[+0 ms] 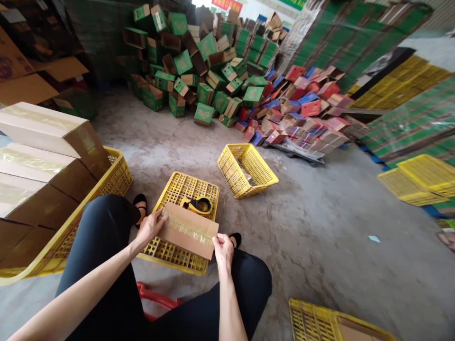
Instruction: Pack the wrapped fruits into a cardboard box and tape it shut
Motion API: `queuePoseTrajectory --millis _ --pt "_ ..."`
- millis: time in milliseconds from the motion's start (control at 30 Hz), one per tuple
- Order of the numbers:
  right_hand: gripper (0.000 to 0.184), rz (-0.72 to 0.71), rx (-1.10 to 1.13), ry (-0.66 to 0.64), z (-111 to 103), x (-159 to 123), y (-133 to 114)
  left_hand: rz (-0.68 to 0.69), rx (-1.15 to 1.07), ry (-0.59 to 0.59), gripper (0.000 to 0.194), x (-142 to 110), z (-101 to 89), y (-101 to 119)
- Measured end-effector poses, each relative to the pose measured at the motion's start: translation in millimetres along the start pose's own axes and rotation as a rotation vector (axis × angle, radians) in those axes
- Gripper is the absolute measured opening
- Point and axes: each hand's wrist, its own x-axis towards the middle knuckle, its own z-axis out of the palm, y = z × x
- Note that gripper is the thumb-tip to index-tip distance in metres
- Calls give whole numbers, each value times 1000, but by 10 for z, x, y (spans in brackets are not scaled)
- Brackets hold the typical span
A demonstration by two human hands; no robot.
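Between my two hands is a brown cardboard box (188, 230) with a strip of clear yellowish tape along its top face. My left hand (150, 229) grips its left end, fingers closed over the edge. At the right end my right hand (223, 249) pinches the corner. The box is over an upturned yellow plastic crate (170, 260) with a perforated bottom; whether it rests on it I cannot tell. Just behind the box a yellow and black tape dispenser (199, 204) lies on the crate.
Taped cartons (39, 161) fill a large yellow crate (121, 173) at left. Ahead stands a yellow basket (249, 170); another crate (313, 322) is at lower right. Piles of green boxes (204, 113) and red and blue boxes (309, 109) lie farther back.
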Motion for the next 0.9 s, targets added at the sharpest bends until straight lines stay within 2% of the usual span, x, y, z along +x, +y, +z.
queuePoseTrajectory --millis 367,533,633,733,900 --pt "18 -82 -225 151 170 -142 -121 18 98 91 50 -72 44 74" --pt "23 -119 -253 166 241 -211 -100 32 105 102 50 -103 74 113" --pt "28 -165 -184 173 239 -204 -40 38 7 120 53 -83 73 90" --pt "33 -114 -15 125 229 -145 68 37 -191 113 52 -32 47 30" --pt "61 -13 102 92 324 -109 204 12 -534 97 55 37 32 -16"
